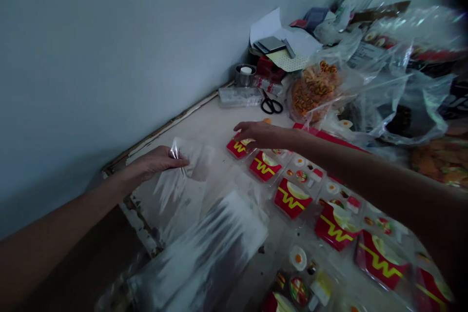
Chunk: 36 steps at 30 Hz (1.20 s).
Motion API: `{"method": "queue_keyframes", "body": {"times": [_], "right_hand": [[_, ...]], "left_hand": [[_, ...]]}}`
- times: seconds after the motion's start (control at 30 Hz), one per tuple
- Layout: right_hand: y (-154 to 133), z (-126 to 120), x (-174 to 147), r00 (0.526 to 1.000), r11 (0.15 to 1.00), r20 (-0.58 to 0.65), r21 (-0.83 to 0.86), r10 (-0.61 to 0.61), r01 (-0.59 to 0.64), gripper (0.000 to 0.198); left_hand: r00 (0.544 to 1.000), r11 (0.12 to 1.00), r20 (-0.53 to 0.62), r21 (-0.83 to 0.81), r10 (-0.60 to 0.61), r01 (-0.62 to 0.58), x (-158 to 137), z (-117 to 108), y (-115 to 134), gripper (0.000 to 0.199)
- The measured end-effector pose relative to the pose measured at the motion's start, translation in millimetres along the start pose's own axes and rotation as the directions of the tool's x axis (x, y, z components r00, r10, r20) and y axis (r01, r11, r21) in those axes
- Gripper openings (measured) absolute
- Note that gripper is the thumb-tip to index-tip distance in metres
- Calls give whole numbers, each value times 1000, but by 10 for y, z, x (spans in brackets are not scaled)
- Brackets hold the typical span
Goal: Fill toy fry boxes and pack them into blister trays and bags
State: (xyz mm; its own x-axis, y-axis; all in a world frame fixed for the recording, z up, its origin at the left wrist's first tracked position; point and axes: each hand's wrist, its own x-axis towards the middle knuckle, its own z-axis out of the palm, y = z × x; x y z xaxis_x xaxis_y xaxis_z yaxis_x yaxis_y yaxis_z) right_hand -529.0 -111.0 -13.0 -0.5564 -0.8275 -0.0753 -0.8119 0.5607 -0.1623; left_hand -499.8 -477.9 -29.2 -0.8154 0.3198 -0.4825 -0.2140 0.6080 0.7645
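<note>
My left hand [163, 160] pinches a clear plastic bag [197, 158] between thumb and fingers, above the table near the wall. My right hand [254, 135] reaches across the table. Its fingers are apart and slightly bent over the farthest clear-packed set with a red fries box [237, 150]; whether they touch it I cannot tell. Nearer packs lie in a row, each with a red box [263, 166] marked with a yellow zigzag, and small toy foods such as a fried egg [298, 258] and a popsicle [321, 288].
A thick stack of clear bags [219, 239] lies at the table's near edge. Black-handled scissors [271, 103], a clear plastic case [239, 97] and a metal cup [244, 75] stand by the wall. Large bags of small orange-brown pieces [316, 90] crowd the right back.
</note>
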Motion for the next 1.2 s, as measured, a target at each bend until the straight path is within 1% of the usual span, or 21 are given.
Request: {"method": "queue_keyframes", "body": {"times": [0.07, 0.17, 0.23, 0.3, 0.37, 0.43, 0.53, 0.6, 0.7, 0.77, 0.83, 0.9, 1.0, 1.13, 1.2], "right_hand": [[50, -66, 10, 999, 998, 14, 53, 43, -43, 44], [137, -61, 55, 996, 992, 73, 114, 47, -56, 64], [202, -6, 118, 993, 991, 108, 124, 45, -58, 76], [263, 62, 200, 992, 994, 121, 99, 27, -40, 85], [311, 124, 281, 994, 997, 106, 81, -17, 8, 88], [341, 158, 344, 996, 996, 69, 84, -50, 44, 83], [330, 93, 404, 999, 992, -29, 119, -42, 45, 75], [258, -61, 434, 989, 989, -141, 135, -34, 53, 75], [25, -402, 468, 947, 996, -321, 76, -23, 50, 79], [-194, -612, 479, 920, 1000, -393, -5, -8, 6, 81], [-421, -746, 478, 906, 995, -422, -87, 3, -44, 83], [-613, -790, 462, 903, 984, -430, -153, 17, -91, 84], [-798, -752, 416, 900, 964, -434, -222, 34, -143, 82], [-904, -670, 341, 891, 948, -452, -262, 45, -181, 78], [-936, -624, 310, 885, 944, -462, -265, 54, -196, 75]], "left_hand": [[999, 1000, -42, 28, 7, -6, 20, -5, 20, 40], [991, 1000, -129, 10, -27, 29, 55, -4, 55, 42], [989, 998, -143, -40, -44, 38, 67, -1, 84, 44], [989, 998, -137, -56, -47, 40, 65, -5, 101, 45], [984, 1000, -173, -11, -30, 28, 51, -30, 99, 44], [979, 997, -206, 71, -5, 20, 26, -79, 86, 43], [970, 987, -241, 158, 13, 27, -31, -186, 96, 44], [968, 982, -250, 185, 21, 26, -77, -253, 139, 42], [977, 984, -210, 181, 46, -7, -148, -301, 228, 37], [984, 986, -165, 164, 67, -40, -185, -289, 273, 34], [989, 987, -122, 146, 88, -70, -207, -248, 294, 33], [989, 987, -93, 123, 117, -105, -213, -194, 299, 34], [987, 986, -62, 87, 147, -142, -206, -120, 307, 37], [987, 982, 3, 97, 162, -162, -196, -76, 356, 34], [986, 978, 12, 124, 169, -169, -186, -74, 387, 33]]}}
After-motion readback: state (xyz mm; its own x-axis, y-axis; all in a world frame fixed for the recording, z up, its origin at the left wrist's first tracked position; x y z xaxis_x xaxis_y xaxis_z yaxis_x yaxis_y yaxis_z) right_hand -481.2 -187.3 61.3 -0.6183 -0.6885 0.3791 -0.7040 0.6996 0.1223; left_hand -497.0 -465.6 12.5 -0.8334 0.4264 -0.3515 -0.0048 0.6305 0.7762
